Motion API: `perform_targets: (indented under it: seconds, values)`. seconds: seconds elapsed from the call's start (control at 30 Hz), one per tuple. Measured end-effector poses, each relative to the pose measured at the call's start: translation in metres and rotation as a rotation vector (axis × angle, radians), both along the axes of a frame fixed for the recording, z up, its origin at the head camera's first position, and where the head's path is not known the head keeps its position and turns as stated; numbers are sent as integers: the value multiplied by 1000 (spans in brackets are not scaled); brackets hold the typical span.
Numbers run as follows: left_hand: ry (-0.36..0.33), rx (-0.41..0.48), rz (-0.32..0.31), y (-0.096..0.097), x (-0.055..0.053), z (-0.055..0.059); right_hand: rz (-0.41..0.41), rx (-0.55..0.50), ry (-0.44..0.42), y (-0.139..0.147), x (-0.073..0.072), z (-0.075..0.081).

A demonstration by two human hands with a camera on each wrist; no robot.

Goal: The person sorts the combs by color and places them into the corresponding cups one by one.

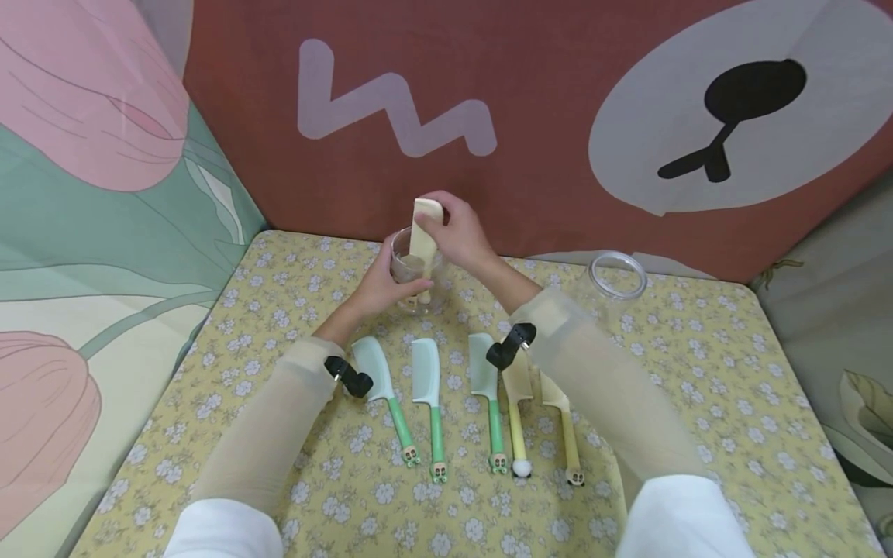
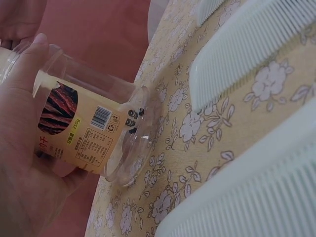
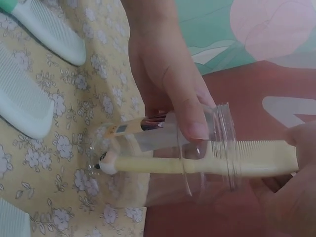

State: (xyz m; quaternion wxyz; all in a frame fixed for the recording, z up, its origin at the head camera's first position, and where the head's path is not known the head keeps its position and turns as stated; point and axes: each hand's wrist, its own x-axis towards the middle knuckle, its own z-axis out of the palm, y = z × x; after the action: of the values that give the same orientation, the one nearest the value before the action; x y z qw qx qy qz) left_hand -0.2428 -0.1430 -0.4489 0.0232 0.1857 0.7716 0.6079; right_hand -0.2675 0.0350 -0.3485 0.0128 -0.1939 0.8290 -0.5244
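My left hand (image 1: 380,287) grips a clear plastic jar (image 3: 163,185) round its side, thumb near the front. A printed label (image 2: 101,131) wraps part of the jar, which stands on the table at the far side. Between the thumb and fingers of my right hand (image 1: 460,232) is a pale yellow comb (image 1: 422,246), pinched by its toothed end. Handle down, the comb stands inside the jar; its small figure tip (image 3: 107,163) is close to the jar's bottom in the right wrist view.
Nearer me lie three mint combs with green handles, at left (image 1: 373,368), middle (image 1: 425,372) and right (image 1: 483,364). Beside them are two yellow combs (image 1: 518,380), partly behind my right sleeve. A clear round-rimmed container (image 1: 618,293) stands at the back right, near the brown fabric backdrop (image 1: 544,194).
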Motion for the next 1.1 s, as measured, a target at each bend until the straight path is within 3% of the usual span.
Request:
perform_targets:
  seconds: [0.33,0.57,0.73,0.9,1.1]
  values:
    - [-29,-10,2,-1,-1,-1,35,-15,52,12,-6,10]
    - [-59,-18,5,-2,0,1,141,299,143,35,3,16]
    - [-92,-25,0,-1,8,15,224,485,182,51,17,18]
    - [-97,-22,-4,0,18,33,269,594,197,67,33,15]
    - [-109,-23,2,0,20,35,321,660,225,92,55,-4]
